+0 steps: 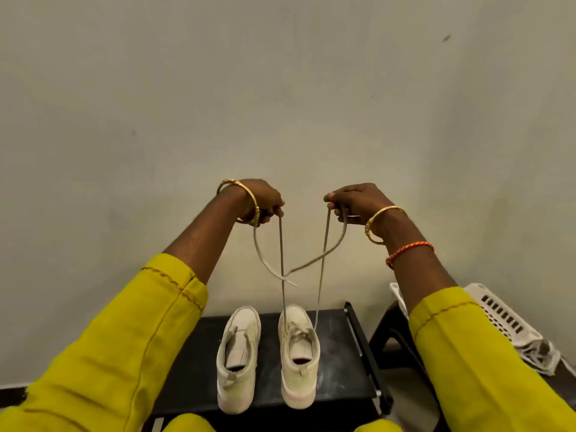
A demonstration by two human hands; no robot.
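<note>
Shoelace [281, 244] between left hand [265, 198], right hand [355, 201]

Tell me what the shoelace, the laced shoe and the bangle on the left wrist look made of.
Shoelace: flat woven fabric, matte beige; it hangs limp and bends softly. Shoe: off-white, smooth upper, likely leather or synthetic, with a thick paler sole, perhaps rubber. Bangle: gold-coloured metal, judging by the bright shine.

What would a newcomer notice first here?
Two raised arms in yellow sleeves fill the middle. The left hand and the right hand each hold an end of a lace, drawn straight up from one shoe. That shoe stands beside the other shoe on a black bench below.
</note>
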